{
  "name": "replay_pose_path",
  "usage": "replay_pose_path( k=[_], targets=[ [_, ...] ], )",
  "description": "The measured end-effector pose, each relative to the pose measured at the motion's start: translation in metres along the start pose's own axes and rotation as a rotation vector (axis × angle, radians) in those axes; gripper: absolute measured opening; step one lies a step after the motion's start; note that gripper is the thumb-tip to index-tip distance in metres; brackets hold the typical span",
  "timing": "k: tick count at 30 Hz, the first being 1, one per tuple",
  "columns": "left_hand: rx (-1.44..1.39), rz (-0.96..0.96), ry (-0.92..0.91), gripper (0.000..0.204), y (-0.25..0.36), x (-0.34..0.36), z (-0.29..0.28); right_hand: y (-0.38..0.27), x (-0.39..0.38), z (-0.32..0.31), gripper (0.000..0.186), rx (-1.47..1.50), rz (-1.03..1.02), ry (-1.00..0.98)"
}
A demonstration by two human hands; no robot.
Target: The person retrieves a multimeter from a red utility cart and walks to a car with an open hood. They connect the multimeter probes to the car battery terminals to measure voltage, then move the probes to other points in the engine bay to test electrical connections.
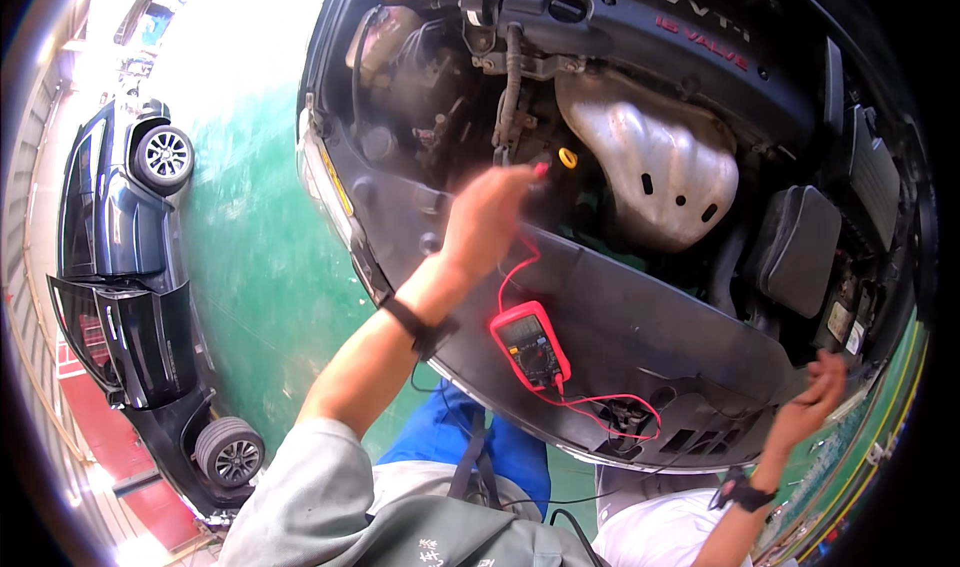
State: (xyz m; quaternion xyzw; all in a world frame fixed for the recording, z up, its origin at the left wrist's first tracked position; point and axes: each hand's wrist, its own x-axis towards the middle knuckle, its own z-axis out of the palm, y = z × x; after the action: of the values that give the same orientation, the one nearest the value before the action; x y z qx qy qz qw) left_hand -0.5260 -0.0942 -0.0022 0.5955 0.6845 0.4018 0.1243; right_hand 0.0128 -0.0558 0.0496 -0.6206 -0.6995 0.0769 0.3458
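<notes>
My left hand [485, 222] reaches over the front of the engine bay, its fingers closed round a red test probe [541, 170]. The hand is blurred, and most of the probe is hidden in it. From there a red lead [511, 273] runs down to a red-cased multimeter [530, 345] lying on the black front cover [680, 342]. Low on the right, my right hand [822, 387] is raised beside the battery [843, 312]. Its fingers are small and smeared, so whether they hold anything does not show. A yellow dipstick ring [568, 158] stands just beyond the probe.
Behind the probe are a silver heat shield [665, 157] and a black engine cover [640, 27]. An air intake box [800, 252] sits at the right. Pale clothing [650, 529] shows beside my own. Further left, a dark car [120, 257] stands on the green floor [250, 217].
</notes>
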Motion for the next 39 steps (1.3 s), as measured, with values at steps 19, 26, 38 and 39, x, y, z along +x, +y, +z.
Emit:
replay_pose_path(
  k=[19,26,38,39],
  targets=[
    [0.456,0.190,-0.167,0.029,-0.163,-0.073,-0.130,-0.161,-0.088,0.206,0.034,-0.458,-0.191,-0.237],
    [0.341,0.226,-0.158,0.034,-0.179,-0.079,-0.135,-0.160,-0.093,0.207,0.027,-0.556,-0.223,-0.277],
    [0.321,0.273,-0.136,0.033,-0.190,-0.080,-0.137,-0.162,-0.093,0.213,0.026,-0.531,-0.186,-0.325],
    [0.329,0.280,-0.150,0.033,-0.191,-0.081,-0.138,-0.162,-0.093,0.213,0.026,-0.532,-0.187,-0.326]
  ],
)
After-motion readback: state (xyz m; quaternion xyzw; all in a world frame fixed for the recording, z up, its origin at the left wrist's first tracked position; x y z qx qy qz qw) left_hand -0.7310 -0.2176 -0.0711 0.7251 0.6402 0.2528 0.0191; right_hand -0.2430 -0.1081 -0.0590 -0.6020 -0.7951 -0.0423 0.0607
